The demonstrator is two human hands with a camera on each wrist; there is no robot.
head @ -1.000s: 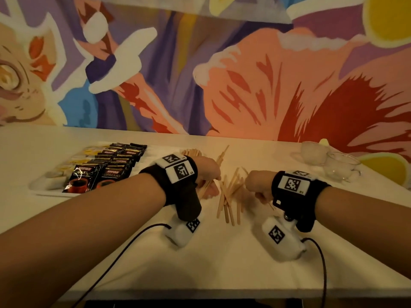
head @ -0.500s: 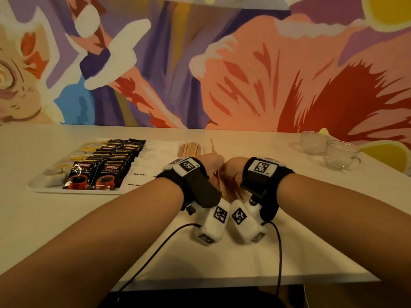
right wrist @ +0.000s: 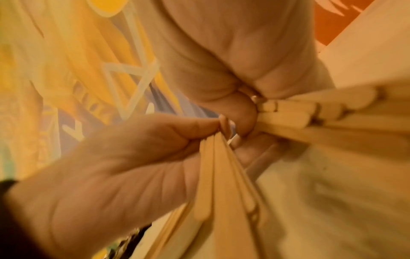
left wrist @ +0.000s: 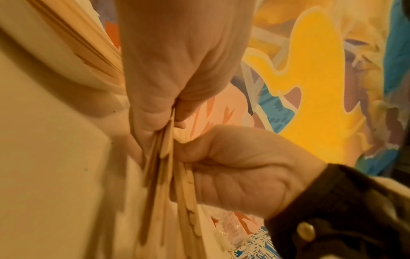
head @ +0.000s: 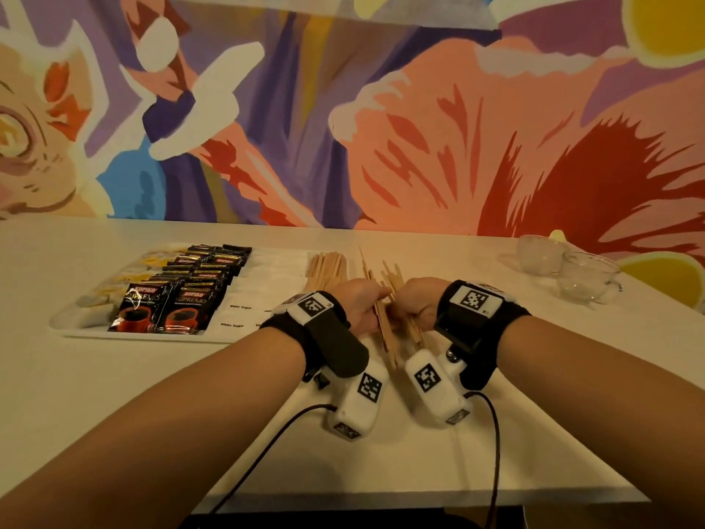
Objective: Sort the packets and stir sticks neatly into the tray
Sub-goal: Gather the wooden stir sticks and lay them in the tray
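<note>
Hands meet just right of the white rectangular tray (head: 76, 330). Left hand (head: 360, 305) and right hand (head: 416, 303) both clutch one bundle of flat pale wooden stir sticks (head: 385, 330), fingers curled round it.

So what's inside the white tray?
The tray holds coffee packets, white sugar packets, yellowish packets and stir sticks. The left hand covers its near right corner.
</note>
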